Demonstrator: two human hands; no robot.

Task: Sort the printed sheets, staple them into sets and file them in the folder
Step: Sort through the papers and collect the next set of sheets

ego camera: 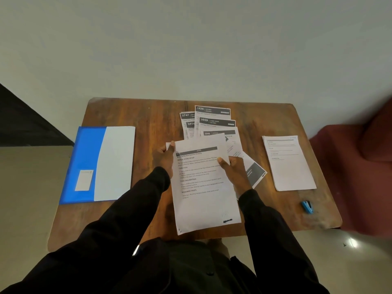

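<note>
Left hand (166, 154) and right hand (235, 168) each pinch the printed sheet (204, 200), its long axis running away, heading farthest.

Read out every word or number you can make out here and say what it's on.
"1426": farthest sheet
"2747": leftmost sheet
"3414": sheet overlapping it
"2659": second sheet down
"2946": third sheet down
"Washing Machine Exterior Cleaning": held sheet
"INITIAL SCENE SETUP": held sheet
"TASK GOAL": held sheet
"TASK DESCRIPTION": held sheet
"REQUIRED PROPS": held sheet
Unreadable: right sheet, folder label, small print
</note>
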